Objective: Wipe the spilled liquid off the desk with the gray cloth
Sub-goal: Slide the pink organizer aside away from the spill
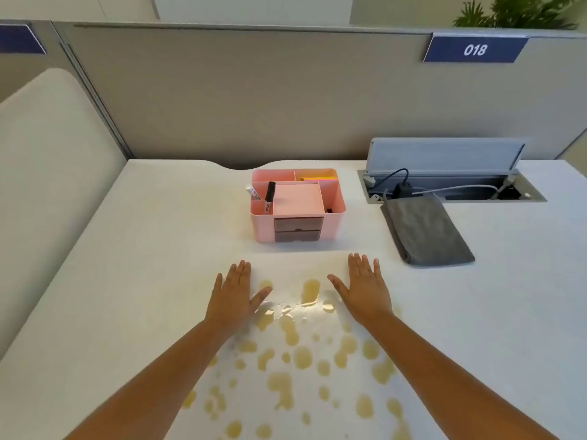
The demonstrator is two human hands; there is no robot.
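Yellowish spilled liquid (287, 360) lies in several puddles and drops across the near middle of the white desk (127, 281). My left hand (233, 295) and my right hand (365, 289) rest flat, palms down, fingers spread, on either side of the far end of the spill. Both hold nothing. The folded gray cloth (424, 230) lies on the desk to the right, beyond my right hand and apart from it.
A pink desk organizer (297, 206) with markers and two small drawers stands just behind my hands. An open cable box (451, 182) with its raised lid and wires sits at the back right, touching the cloth's far end. A gray partition closes the back.
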